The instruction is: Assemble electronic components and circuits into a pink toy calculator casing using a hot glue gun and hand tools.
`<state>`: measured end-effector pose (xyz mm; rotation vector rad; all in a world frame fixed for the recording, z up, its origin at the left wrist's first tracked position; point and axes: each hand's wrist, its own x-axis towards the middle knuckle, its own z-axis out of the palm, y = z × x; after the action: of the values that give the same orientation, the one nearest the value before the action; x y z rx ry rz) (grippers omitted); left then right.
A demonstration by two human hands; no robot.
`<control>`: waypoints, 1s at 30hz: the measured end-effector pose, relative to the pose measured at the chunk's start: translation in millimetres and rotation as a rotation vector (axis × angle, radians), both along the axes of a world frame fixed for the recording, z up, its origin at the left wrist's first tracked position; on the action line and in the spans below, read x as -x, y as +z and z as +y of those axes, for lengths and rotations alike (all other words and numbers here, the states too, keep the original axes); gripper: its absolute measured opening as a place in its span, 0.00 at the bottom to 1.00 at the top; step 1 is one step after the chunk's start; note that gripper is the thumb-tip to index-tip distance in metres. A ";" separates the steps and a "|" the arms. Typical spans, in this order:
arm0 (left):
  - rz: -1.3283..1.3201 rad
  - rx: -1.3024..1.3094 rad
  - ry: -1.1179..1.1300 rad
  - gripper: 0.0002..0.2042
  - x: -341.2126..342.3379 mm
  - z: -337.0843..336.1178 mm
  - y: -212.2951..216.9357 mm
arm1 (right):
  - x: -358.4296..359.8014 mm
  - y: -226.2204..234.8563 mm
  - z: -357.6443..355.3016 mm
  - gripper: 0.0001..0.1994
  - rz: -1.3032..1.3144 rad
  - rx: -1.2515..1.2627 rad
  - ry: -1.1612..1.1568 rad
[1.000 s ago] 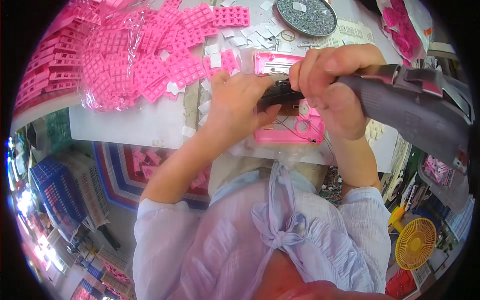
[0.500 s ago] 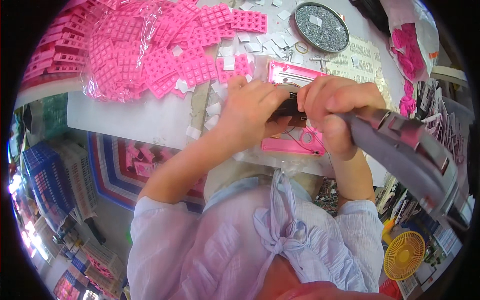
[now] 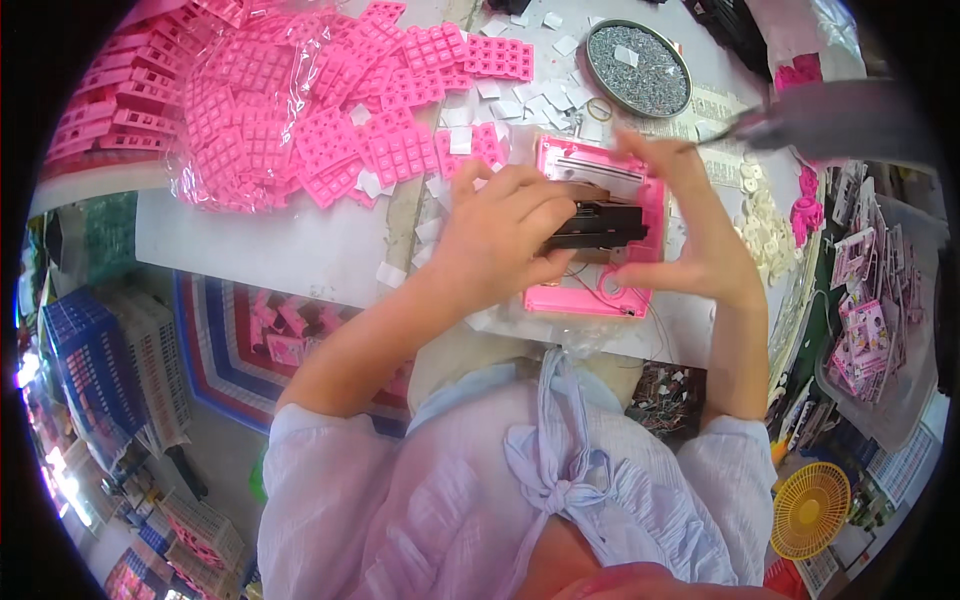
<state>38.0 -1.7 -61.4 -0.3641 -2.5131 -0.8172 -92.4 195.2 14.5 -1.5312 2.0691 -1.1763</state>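
My left hand [image 3: 500, 235] is closed on a black rectangular part [image 3: 608, 226], steadying it over a pink plastic casing [image 3: 585, 298]. Thin dark wires run from under the part across the casing's near side. My right hand [image 3: 715, 240] is spread wide at the casing's right end, thumb and forefinger far apart, with nothing between them. Behind it hangs a blurred grey tool [image 3: 850, 122], shaped like a power screwdriver, its thin tip pointing left, near my right fingers in the picture. Whether they touch is unclear.
Pink gridded plastic pieces [image 3: 400, 140] are heaped at the far left, partly in clear plastic. A round dish [image 3: 589, 62] of small grey metal bits stands behind the casing among white paper squares [image 3: 540, 105]. Cream-coloured round parts [image 3: 765, 235] lie right. A yellow basket [image 3: 810, 510] is lower right.
My right hand has let go of the grey tool and opened beside the casing. The tool has swung up and away to the right. My left hand stays on the black part, which is now uncovered.
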 end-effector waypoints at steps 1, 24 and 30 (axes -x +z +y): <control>-0.045 -0.006 -0.001 0.24 0.5 -0.1 0.7 | 0.7 0.1 8.3 0.40 0.289 -0.218 -0.033; -0.206 0.025 0.119 0.30 7.3 20.7 7.8 | 28.9 -21.2 15.4 0.16 0.305 -0.170 -0.168; -0.214 0.091 0.126 0.30 7.2 22.8 9.9 | 9.3 -60.3 16.2 0.15 0.700 0.080 -0.251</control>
<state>30.7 21.1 -51.4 -0.1521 -2.7460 -0.7278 -101.7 211.4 -45.8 -1.9684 2.7466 -0.8747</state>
